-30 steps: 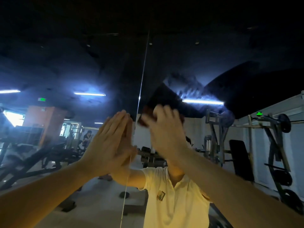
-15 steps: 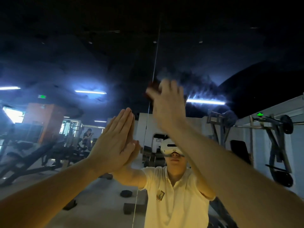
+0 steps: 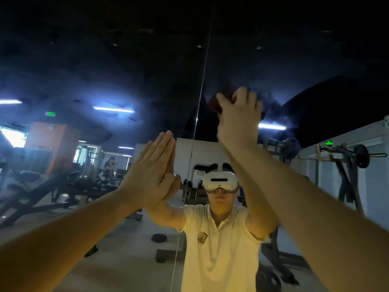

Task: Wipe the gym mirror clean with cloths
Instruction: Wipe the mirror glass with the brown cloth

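right hand [image 3: 239,123] and cloth [image 3: 214,104] swept higher, rightward, reflected headset [image 3: 220,182] uncovered

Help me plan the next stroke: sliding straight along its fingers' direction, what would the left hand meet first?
Probably the vertical seam: the left hand lies flat on the mirror, fingers pointing up and rightward toward it.

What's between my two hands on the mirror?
A thin vertical seam in the mirror; left hand on one side, right hand with cloth on the other. Head view.
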A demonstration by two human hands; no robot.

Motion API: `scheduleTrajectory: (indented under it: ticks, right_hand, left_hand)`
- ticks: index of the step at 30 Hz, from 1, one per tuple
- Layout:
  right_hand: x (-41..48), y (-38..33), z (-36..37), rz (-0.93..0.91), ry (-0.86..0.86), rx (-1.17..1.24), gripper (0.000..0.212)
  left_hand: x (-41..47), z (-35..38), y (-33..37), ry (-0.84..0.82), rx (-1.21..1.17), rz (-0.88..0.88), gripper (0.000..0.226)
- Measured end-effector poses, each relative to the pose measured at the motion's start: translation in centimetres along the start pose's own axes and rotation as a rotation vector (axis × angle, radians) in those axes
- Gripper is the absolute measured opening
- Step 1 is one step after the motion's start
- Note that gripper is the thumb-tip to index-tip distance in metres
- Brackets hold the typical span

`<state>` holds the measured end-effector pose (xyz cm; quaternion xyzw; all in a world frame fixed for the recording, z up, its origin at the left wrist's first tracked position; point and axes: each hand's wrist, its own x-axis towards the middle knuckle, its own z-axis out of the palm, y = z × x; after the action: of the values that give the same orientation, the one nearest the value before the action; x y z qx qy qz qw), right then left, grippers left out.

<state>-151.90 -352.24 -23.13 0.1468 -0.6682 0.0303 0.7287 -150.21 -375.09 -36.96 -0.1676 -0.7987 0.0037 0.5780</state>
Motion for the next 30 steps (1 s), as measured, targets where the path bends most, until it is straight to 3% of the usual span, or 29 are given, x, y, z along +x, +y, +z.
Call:
scheduleTrajectory:
  ticks: [5, 8, 10, 12, 13, 17, 20, 27, 30]
  right_hand:
    - [-15.8, -4.6, -1.7, -0.307, -0.199, 0.22, 0.056]
    - [-24.0, -3.3, -4.2, -0.636, -0.368, 0.217, 0.052]
    - [-25.7, -1.7, -5.6, -0.935, -0.497, 0.174, 0.051]
    - [-23.2, -0.1, -5.6, -1.084, -0.521, 0.06, 0.051]
    - [-21.0, 0.6, -5.1, -1.008, -0.437, 0.033, 0.053]
    - [-11.6, 3.2, -4.1, -0.219, -0.188, -0.034, 0.065]
    - [-12.2, 0.9, -3.4, -0.006, -0.133, 0.027, 0.061]
    - [-29.4, -5.6, -4.1, -0.206, -0.341, 0.196, 0.064]
    - [-35.7, -5.8, -6.1, -0.412, -0.524, 0.274, 0.067]
  left_hand:
    - [-1.0, -0.2, 0.9, 0.052, 0.02, -0.079, 0.075]
    - [-3.8, 0.2, 2.6, 0.07, -0.014, -0.114, 0.074]
    - [-5.7, 0.5, 3.6, 0.044, -0.004, -0.081, 0.074]
    - [-7.0, 0.9, 4.0, 0.027, 0.02, -0.065, 0.075]
    - [-7.4, 1.0, 4.1, 0.024, 0.028, -0.066, 0.077]
    - [-9.1, 1.5, 4.3, 0.037, 0.04, -0.061, 0.077]
    - [-10.9, 2.2, 4.5, 0.039, 0.013, -0.069, 0.076]
    - [-15.7, 4.2, 6.4, 0.073, -0.045, -0.16, 0.077]
    - [-17.6, 5.2, 7.4, 0.12, -0.04, -0.133, 0.072]
